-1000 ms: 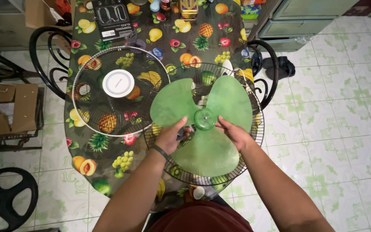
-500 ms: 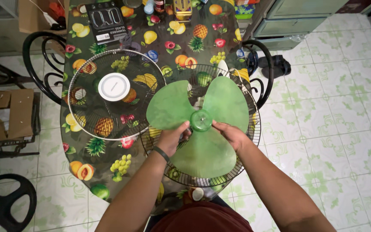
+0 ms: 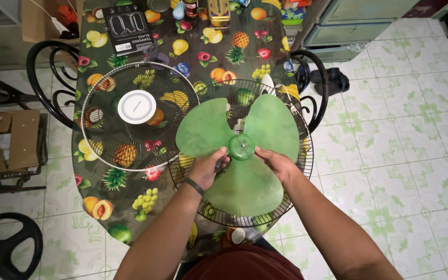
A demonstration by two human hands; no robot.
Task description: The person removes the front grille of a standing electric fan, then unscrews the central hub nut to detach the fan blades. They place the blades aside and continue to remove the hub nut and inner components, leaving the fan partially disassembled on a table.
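Nearest the camera, the left hand (image 3: 207, 167) and the right hand (image 3: 276, 164) grip a green three-bladed fan blade (image 3: 239, 155) on either side of its round hub, fingers curled closed over the blade roots. A dark band sits on the left wrist. The blade is held just above a wire fan guard (image 3: 307, 155) that lies at the near edge of the table, its rim hanging out past the edge.

The table (image 3: 130, 202) is covered with a dark oilcloth printed with pineapples, grapes, peaches and pears. To the left of the blade a second wire guard (image 3: 97, 124), with a white round cap at its centre, lies flat on the cloth. Farther off lie a black box (image 3: 128, 23) and some jars and tins.

Black metal chairs (image 3: 47, 67) flank the table. The floor (image 3: 405, 145) is pale tile with green patterns. A cardboard box (image 3: 11, 137) sits at left, green cabinets (image 3: 359, 21) at the far right.
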